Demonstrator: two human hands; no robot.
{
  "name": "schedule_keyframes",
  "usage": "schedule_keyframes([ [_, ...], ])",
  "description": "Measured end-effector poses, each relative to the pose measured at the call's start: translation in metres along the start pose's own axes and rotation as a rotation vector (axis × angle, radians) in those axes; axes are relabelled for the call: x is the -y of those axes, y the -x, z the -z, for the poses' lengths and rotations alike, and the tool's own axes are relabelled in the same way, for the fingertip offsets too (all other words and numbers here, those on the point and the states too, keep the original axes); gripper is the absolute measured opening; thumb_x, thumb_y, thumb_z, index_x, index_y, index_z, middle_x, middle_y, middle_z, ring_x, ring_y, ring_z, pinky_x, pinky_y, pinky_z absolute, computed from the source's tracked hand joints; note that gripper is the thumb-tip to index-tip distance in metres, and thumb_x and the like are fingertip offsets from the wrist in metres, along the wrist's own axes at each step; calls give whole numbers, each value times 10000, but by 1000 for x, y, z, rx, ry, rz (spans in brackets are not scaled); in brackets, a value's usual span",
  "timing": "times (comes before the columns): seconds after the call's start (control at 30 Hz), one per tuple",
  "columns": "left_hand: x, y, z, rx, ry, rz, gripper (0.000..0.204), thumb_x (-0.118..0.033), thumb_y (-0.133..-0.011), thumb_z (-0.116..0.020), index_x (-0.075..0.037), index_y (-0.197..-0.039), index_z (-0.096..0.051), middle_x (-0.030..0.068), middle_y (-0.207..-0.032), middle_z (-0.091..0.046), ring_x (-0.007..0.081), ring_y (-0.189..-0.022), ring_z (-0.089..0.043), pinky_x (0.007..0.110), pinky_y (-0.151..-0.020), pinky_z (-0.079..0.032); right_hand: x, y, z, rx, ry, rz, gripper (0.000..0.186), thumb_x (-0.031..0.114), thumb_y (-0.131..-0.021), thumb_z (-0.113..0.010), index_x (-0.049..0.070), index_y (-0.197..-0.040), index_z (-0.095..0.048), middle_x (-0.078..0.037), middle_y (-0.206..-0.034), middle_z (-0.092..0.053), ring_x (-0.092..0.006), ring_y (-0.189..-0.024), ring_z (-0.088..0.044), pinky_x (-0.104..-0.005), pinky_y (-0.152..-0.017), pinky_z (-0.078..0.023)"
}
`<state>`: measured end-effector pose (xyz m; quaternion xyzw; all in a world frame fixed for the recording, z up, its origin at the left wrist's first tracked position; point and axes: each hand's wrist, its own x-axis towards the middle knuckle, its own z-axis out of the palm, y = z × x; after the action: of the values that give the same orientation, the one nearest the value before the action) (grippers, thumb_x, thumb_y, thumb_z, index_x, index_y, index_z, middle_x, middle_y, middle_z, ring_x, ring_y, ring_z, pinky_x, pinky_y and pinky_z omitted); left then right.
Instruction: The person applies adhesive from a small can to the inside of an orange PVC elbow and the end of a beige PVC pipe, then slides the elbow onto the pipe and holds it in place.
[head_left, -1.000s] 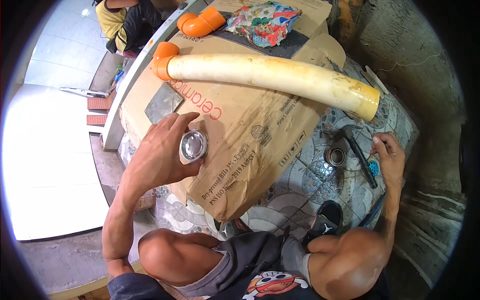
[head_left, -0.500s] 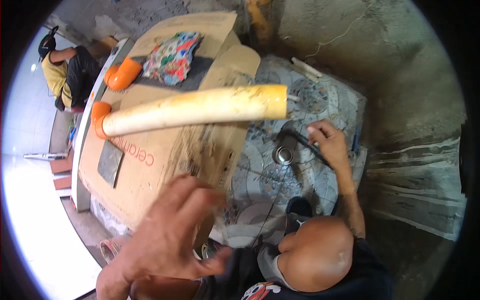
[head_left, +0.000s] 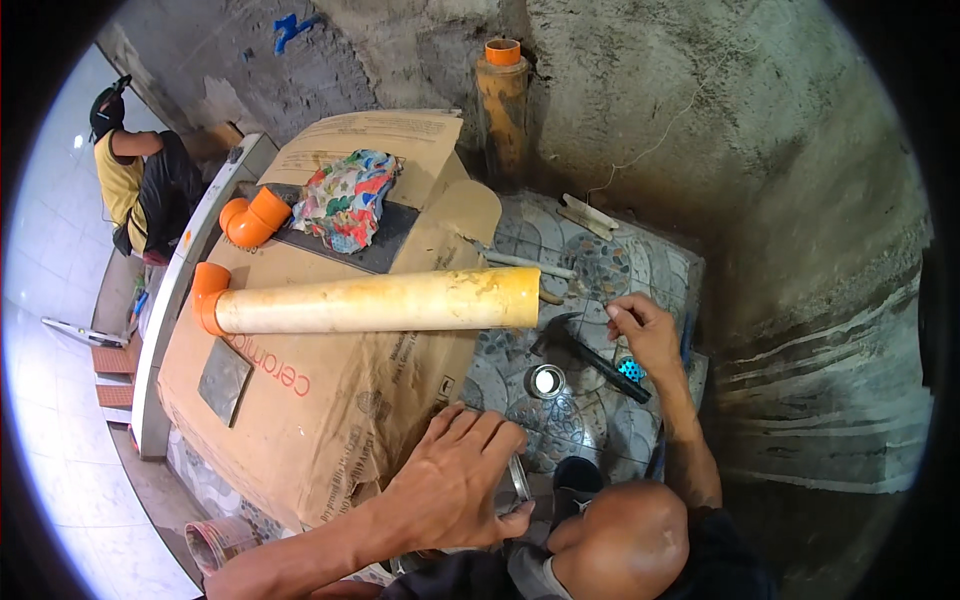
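Note:
My left hand (head_left: 470, 470) grips a round, shiny lid (head_left: 518, 475) at the lower edge of the cardboard sheet (head_left: 290, 450), with most of the lid hidden by my fingers. My right hand (head_left: 640, 330) is raised over the patterned tiles (head_left: 530, 430), fingertips pinched on something too small to make out. Beneath it lie a black hammer (head_left: 590, 360) and a turquoise perforated piece (head_left: 632, 368). An open metal can (head_left: 546, 381) sits left of the hammer. A long cream-yellow pipe (head_left: 380, 300) with an orange elbow (head_left: 205, 298) at its left end rests across the cardboard.
A loose orange elbow (head_left: 258, 218) and a colourful rag (head_left: 340, 200) lie at the back. An upright pipe (head_left: 502, 120) stands against the concrete wall (head_left: 810, 200). A co-worker in yellow (head_left: 120, 180) crouches beyond the low ledge (head_left: 160, 380). A bucket (head_left: 215, 545) is lower left.
The view has tilted toward the back wall, bringing the upright pipe into sight. My left hand has moved right and down with the round lid, to the cardboard's edge.

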<state>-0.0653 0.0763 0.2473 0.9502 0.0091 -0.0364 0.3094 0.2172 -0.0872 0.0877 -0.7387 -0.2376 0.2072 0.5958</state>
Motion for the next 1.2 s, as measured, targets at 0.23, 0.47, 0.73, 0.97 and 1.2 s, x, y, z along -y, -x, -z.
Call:
schedule_keyframes([
  [0.23,1,39,57,-120,-56,67,664,-286,-668,-873,-43,-1191,-545,164,-1141,-584,366,-1122,-589,514,-1063,-434,86,-70,6,-12,174,334,173,157,-985,-675,-7,-1033,-704,-42,-864,-668,-101,-719,-620,-259,-671,-515],
  [0.47,51,127,93,-592,-230,328,714,-216,-636,-802,11,-1248,-513,177,-1124,-580,337,-1046,-595,430,-975,-467,177,-228,-24,-153,763,839,274,267,-995,-638,35,-1113,-722,-146,-967,-680,-319,-878,-655,-407,-790,-515],
  [0.73,97,168,60,-723,-63,442,790,-276,-656,-790,13,-1328,-492,187,-1152,-585,338,-1080,-601,474,-1050,-418,231,-326,-52,-155,1147,1036,251,218,-990,-619,23,-1103,-729,-178,-995,-635,-388,-919,-639,-483,-814,-502],
  [0.97,126,188,47,-778,-24,496,835,-333,-679,-818,8,-1363,-482,201,-1229,-583,360,-1162,-582,534,-1165,-333,242,-344,-81,-10,1277,1154,208,185,-980,-628,15,-1059,-718,-173,-973,-624,-382,-911,-638,-481,-816,-510],
  [1.2,147,194,19,-905,266,465,937,-391,-767,-803,52,-1469,-369,197,-1335,-483,304,-1251,-521,444,-1092,-408,246,-352,-93,5,1326,1119,204,181,-977,-623,12,-1049,-711,-175,-990,-633,-381,-949,-634,-470,-846,-511],
])
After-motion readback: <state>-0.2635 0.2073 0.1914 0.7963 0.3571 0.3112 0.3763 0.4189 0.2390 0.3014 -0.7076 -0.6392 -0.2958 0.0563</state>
